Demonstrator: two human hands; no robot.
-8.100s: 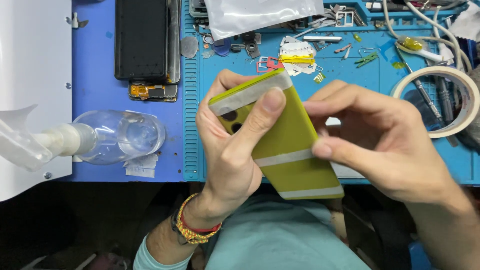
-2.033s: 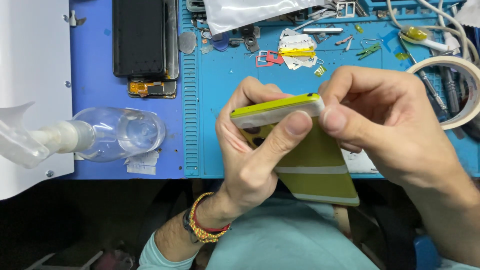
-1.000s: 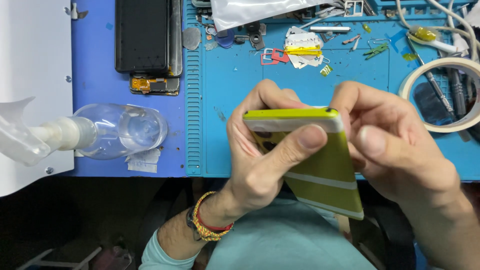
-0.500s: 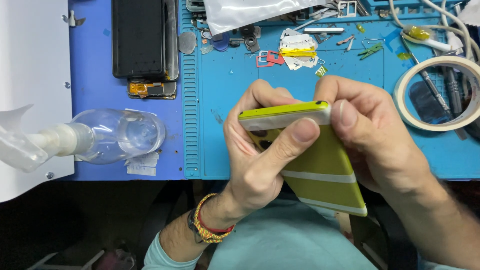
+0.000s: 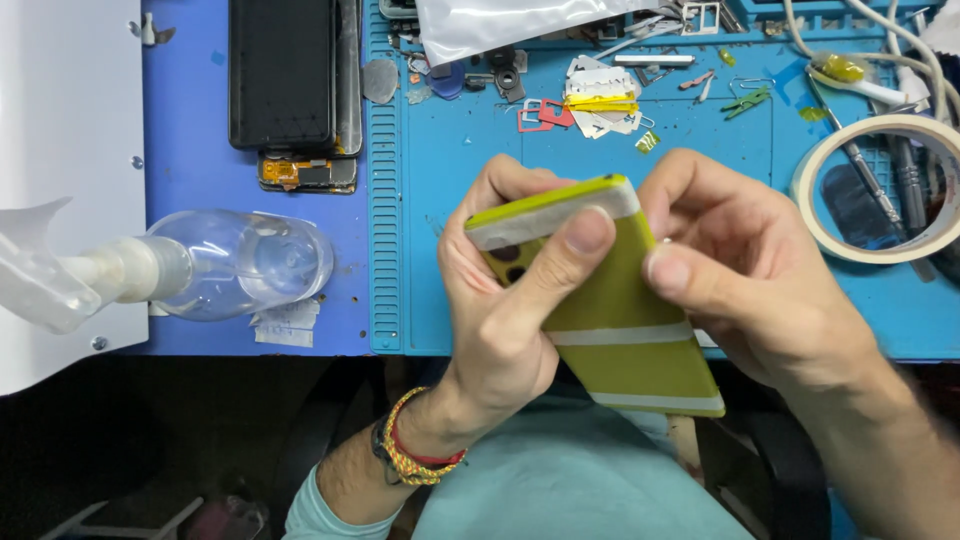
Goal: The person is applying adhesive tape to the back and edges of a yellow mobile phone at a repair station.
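So, compared with half a second back, we've barely moved: the yellow-green phone (image 5: 625, 330) sits in the same two-handed hold at the middle of the frame, maybe tipped a hair more toward the lower right. Against the shot from eight seconds back the change is bigger, since its top edge faced up-left then and now runs nearly level.

Our left hand (image 5: 500, 320) wraps the phone's upper left part, thumb (image 5: 570, 245) pressed flat over the top corner, fingers curled shut behind it. Our right hand (image 5: 750, 270) closes on the upper right edge, thumb tip (image 5: 668, 272) on the back panel, other fingers tucked behind the top rim.

Counting up: one phone in hand, with two pale stripes across its back, plus two dark camera holes peeking out beside the left thumb. One clear spray bottle (image 5: 200, 270) lies on its side at the left. One dark phone screen (image 5: 285, 75) lies face down at the upper left. One roll of pale tape (image 5: 815, 215) sits at the right edge. One shiny plastic bag (image 5: 500, 25) is at the top. Small bits are scattered on the blue mat (image 5: 440, 180) over the counter, too many and too tiny to count.

Long axis of the phone runs from upper left to lower right, top end up by our thumbs, bottom end down over our lap.
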